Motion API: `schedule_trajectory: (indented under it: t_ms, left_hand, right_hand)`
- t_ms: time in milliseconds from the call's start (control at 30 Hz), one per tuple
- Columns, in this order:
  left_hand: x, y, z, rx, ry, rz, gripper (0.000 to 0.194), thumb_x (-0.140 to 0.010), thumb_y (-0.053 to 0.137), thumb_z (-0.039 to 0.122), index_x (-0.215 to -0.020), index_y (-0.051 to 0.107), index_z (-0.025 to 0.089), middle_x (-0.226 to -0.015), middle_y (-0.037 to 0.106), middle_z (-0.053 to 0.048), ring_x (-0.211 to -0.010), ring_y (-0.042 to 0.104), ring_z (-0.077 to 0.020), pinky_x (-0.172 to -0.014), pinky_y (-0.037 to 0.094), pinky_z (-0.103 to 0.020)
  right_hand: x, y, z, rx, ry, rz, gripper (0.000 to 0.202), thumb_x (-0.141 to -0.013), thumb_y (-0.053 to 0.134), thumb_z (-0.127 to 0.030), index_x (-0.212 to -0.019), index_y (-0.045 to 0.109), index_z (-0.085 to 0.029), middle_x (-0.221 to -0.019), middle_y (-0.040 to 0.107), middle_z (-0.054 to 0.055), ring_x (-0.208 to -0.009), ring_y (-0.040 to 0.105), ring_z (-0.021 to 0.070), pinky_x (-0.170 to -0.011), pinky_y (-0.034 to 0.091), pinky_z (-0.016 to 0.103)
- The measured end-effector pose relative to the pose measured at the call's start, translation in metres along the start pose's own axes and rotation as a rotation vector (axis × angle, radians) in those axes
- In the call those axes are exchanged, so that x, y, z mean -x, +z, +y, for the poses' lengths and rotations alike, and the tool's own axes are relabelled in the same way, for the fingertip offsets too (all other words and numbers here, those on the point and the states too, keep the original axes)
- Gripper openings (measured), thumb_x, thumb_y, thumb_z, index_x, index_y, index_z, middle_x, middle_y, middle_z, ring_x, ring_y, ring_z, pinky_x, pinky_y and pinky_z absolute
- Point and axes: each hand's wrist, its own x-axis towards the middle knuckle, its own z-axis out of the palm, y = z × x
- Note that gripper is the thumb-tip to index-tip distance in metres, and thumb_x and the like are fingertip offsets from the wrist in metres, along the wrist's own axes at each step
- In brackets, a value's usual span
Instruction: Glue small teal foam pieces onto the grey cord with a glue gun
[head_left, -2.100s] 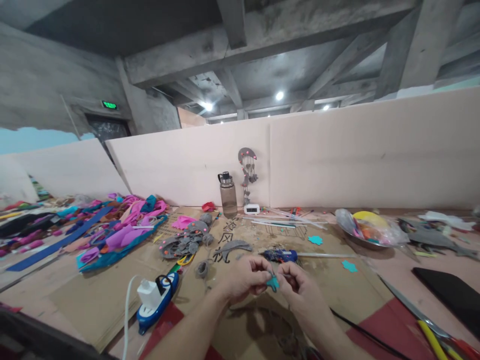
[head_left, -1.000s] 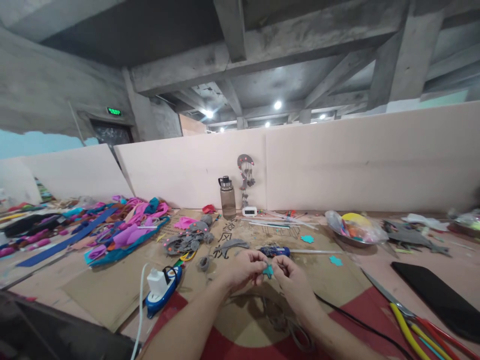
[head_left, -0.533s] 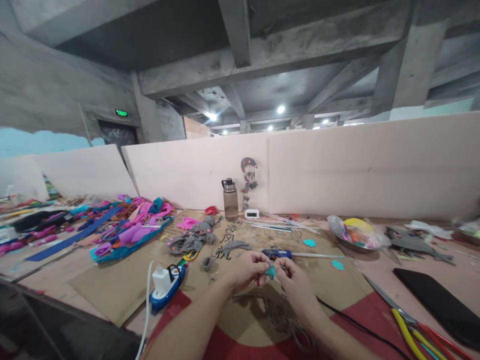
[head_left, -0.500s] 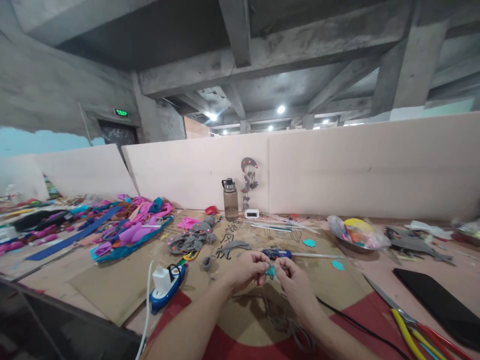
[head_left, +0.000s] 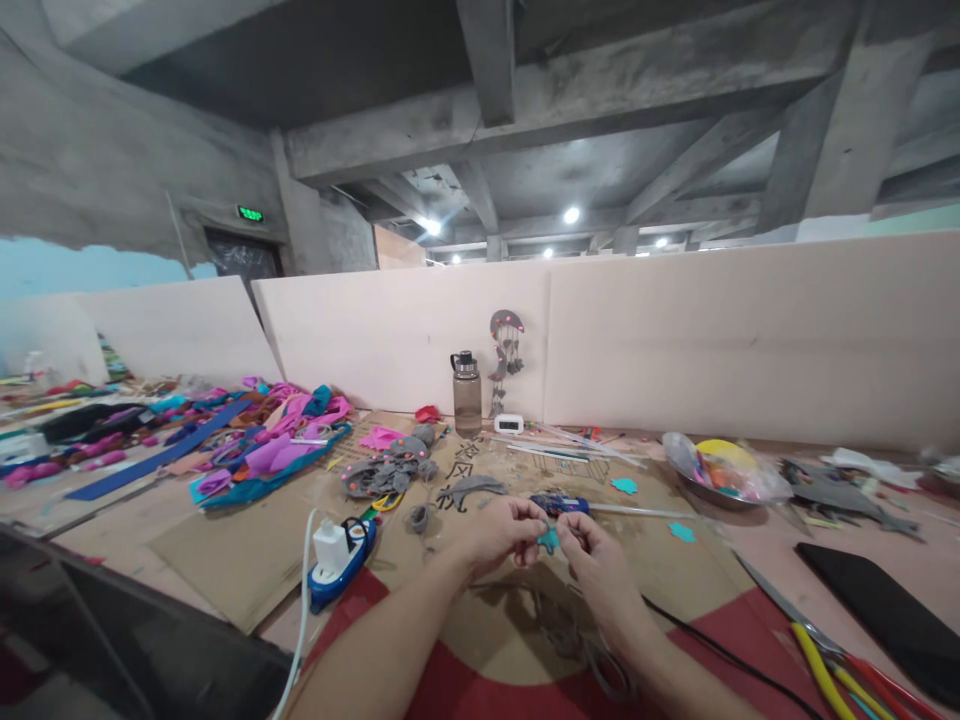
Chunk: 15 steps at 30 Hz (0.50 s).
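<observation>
A small teal cutout with a scalloped edge [head_left: 550, 540] is pinched in the fingers of my left hand [head_left: 504, 535]. My right hand [head_left: 592, 550] is closed too, its thumb and fingertips pressed together right beside the cutout; what lies between them is too small to make out. Grey cord-like strips [head_left: 559, 630] lie on the cardboard below both hands. Just behind my fingertips rests a blue glue gun [head_left: 562, 504] with a long pale glue stick [head_left: 637, 511]. Two more teal cutouts, one farther back [head_left: 624, 486] and one nearer [head_left: 681, 532], lie to the right.
Scissors with yellow and red handles [head_left: 817, 660] and a black phone-like slab [head_left: 885, 610] lie at right. A power strip [head_left: 345, 565] with a white plug stands at left. Farther back are grey felt pieces [head_left: 390, 468], a bottle [head_left: 467, 400] and a bowl [head_left: 720, 485].
The view has shifted slightly, so everything sits a little farther right. Both hands keep their pinch around the teal cutout, with little visible movement.
</observation>
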Motion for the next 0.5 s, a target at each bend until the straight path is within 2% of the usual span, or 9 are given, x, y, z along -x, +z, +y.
schedule_trajectory:
  t_ms: [500]
  left_hand:
    - [0.0004,-0.0001,0.0001,-0.007,0.01,-0.012,0.028,-0.066,0.067,0.036,-0.077,0.057,0.012,-0.048,0.053,0.004,-0.037,0.045,-0.0068,-0.041,0.031,-0.019]
  right_hand:
    - [0.0005,0.0004,0.0011,0.008,-0.006,0.025,0.028,-0.072,0.053,-0.048,-0.065,0.049,-0.02,-0.051,0.028,-0.007,-0.045,0.026,0.0089,-0.043,0.021,0.023]
